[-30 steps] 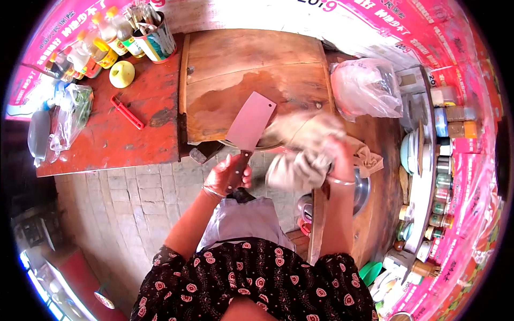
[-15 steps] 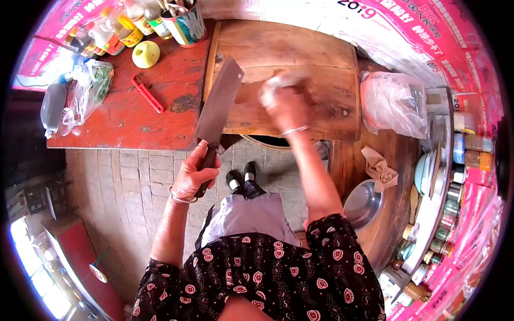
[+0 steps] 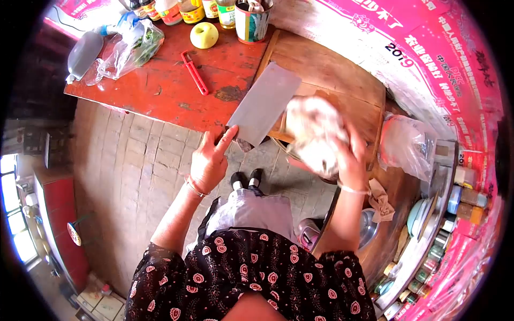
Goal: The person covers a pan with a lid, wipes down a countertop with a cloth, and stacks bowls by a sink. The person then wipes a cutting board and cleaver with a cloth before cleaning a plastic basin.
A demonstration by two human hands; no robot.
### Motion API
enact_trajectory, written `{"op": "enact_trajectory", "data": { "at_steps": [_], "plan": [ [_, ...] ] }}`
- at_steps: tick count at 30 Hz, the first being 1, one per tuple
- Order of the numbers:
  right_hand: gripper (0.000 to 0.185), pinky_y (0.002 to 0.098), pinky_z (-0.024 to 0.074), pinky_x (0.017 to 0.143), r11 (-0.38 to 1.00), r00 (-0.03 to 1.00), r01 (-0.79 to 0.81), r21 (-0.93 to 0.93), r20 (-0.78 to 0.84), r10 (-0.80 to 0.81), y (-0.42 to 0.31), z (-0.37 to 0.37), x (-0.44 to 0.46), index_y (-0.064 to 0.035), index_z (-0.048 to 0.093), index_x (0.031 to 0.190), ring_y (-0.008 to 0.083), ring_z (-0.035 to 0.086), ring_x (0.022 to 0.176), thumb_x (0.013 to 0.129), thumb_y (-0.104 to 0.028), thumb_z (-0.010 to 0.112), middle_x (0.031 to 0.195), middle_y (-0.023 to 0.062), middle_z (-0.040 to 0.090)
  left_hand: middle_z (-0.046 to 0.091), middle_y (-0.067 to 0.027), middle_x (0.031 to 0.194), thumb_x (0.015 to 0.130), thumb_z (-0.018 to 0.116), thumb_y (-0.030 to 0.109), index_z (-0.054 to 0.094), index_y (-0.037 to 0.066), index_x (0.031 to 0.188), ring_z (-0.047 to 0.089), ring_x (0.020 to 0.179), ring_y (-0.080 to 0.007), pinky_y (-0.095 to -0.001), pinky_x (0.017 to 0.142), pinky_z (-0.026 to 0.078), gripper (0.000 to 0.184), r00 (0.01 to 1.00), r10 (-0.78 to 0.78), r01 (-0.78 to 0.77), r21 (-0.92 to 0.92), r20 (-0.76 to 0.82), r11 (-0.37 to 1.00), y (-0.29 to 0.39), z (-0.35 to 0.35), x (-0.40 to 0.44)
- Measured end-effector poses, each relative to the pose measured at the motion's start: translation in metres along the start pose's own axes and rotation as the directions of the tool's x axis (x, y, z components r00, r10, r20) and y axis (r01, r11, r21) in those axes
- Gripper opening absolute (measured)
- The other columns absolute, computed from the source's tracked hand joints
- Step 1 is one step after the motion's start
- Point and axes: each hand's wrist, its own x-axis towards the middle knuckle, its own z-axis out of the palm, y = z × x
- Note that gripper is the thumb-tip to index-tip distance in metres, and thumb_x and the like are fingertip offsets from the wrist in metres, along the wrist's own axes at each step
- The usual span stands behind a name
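My left hand (image 3: pixel 210 160) is closed on a cleaver (image 3: pixel 266 101). The broad grey blade points up and away to the right, over the edge where the red table meets the cutting board; the handle is mostly hidden. A crumpled whitish cloth (image 3: pixel 317 131), blurred by motion, is in my right hand (image 3: pixel 352 155), to the right of the blade. A small gap seems to lie between cloth and blade. Beneath them is the wooden cutting board (image 3: pixel 348 75), its near part covered by the cloth.
On the red table (image 3: pixel 155 101) lie a red-handled peeler (image 3: pixel 194 73), a yellow-green apple (image 3: pixel 204 35) and a bag of greens (image 3: pixel 131 51). Bottles and a utensil tin (image 3: pixel 252 24) stand behind. A plastic bag (image 3: pixel 408 144), crumpled paper (image 3: pixel 380 201) and metal bowl (image 3: pixel 368 227) are at right.
The view has shifted right. My right hand has lifted the cloth off the board and brought it nearer, beside the cleaver. The cleaver has tilted further right, still in my left hand.
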Motion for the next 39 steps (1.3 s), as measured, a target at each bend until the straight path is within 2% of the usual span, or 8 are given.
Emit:
{"op": "enact_trajectory", "data": {
  "at_steps": [6,17,20,22,24,28,38,39],
  "plan": [
    [0.026,0.0424,0.0457,0.067,0.477,0.964,0.205,-0.855,0.092,-0.249,0.001,0.064,0.043,-0.0068,0.051,0.092,0.0303,0.053,0.083,0.072,-0.019,0.064,0.086,0.0112,0.053,0.051,-0.0111,0.09,0.06,0.047,-0.012,0.05,0.013,0.124,0.056,0.076,-0.0282,-0.0366,0.063,0.048,0.068,0.992,0.126,-0.125,0.085,-0.006,0.988,0.021,-0.013,-0.007],
    [0.011,0.0397,0.048,0.059,0.764,0.854,0.298,-0.573,0.517,0.054,0.005,0.083,-0.051,-0.0063,0.054,0.08,0.0288,0.057,0.071,0.073,-0.013,0.059,0.072,0.0088,0.053,0.052,-0.0125,0.091,0.057,0.05,-0.011,0.044,0.013,0.129,0.057,0.078,-0.0273,-0.0367,0.066,0.049,0.076,0.995,-0.064,0.077,-0.179,0.077,0.981,0.005,-0.009,-0.014],
    [0.015,0.0341,0.0484,0.057,0.882,0.764,-0.247,-0.401,0.48,0.432,0.007,0.046,-0.062,-0.0039,0.055,0.08,0.0262,0.061,0.065,0.075,-0.017,0.06,0.076,0.0117,0.062,0.054,-0.0084,0.088,0.057,0.052,-0.011,0.04,0.012,0.132,0.056,0.076,-0.0182,-0.0319,0.064,0.048,0.08,0.986,-0.111,0.163,-0.585,0.124,0.795,-0.014,0.002,-0.018],
    [0.017,0.0299,0.0482,0.056,0.805,0.961,-0.094,-0.585,0.158,0.228,0.011,0.042,-0.068,-0.0013,0.055,0.083,0.0209,0.063,0.065,0.077,-0.017,0.06,0.082,0.0132,0.064,0.054,-0.0054,0.087,0.061,0.054,-0.011,0.04,0.013,0.132,0.052,0.069,-0.0138,-0.0271,0.056,0.045,0.077,0.882,-0.225,0.47,-0.802,0.414,0.368,-0.007,-0.013,-0.017],
    [0.019,0.0285,0.0473,0.059,0.927,0.928,-0.372,0.046,0.051,0.37,-0.011,0.059,-0.075,-0.0004,0.053,0.088,0.0216,0.061,0.067,0.077,-0.011,0.063,0.078,0.013,0.061,0.053,-0.0054,0.087,0.062,0.055,-0.011,0.041,0.012,0.132,0.051,0.065,-0.0143,-0.0256,0.052,0.044,0.076,0.797,-0.2,0.581,-0.814,0.57,-0.003,-0.006,-0.015,-0.019],
    [0.025,0.0337,0.0468,0.064,0.923,0.961,0.224,-0.313,-0.086,-0.263,-0.002,0.106,-0.058,-0.0033,0.052,0.094,0.0281,0.056,0.079,0.074,-0.009,0.065,0.087,0.0129,0.053,0.054,-0.0095,0.079,0.063,0.055,-0.008,0.044,0.006,0.125,0.051,0.056,-0.0152,-0.0232,0.046,0.04,0.065,0.743,0.058,0.658,-0.713,0.667,-0.243,0.016,-0.008,-0.027],
    [0.03,0.0419,0.0436,0.066,0.644,0.78,0.26,-0.72,-0.236,-0.579,-0.011,0.103,-0.007,-0.0044,0.05,0.091,0.0329,0.051,0.08,0.065,-0.009,0.064,0.086,0.014,0.05,0.05,-0.0083,0.08,0.066,0.052,-0.011,0.037,0.009,0.124,0.048,0.054,-0.0133,-0.0234,0.044,0.038,0.064,0.714,0.212,0.696,-0.71,0.668,-0.105,0.043,-0.021,-0.046],
    [0.029,0.0424,0.044,0.065,0.607,0.772,0.21,-0.766,-0.252,-0.584,-0.01,0.096,0.0,-0.0044,0.05,0.091,0.0332,0.052,0.079,0.065,-0.009,0.064,0.086,0.0144,0.051,0.048,-0.0116,0.073,0.065,0.048,-0.014,0.045,0.027,0.125,0.046,0.05,-0.0158,-0.0245,0.044,0.038,0.073,0.71,0.244,0.686,-0.727,0.661,-0.026,0.04,-0.02,-0.047]
  ]
}}
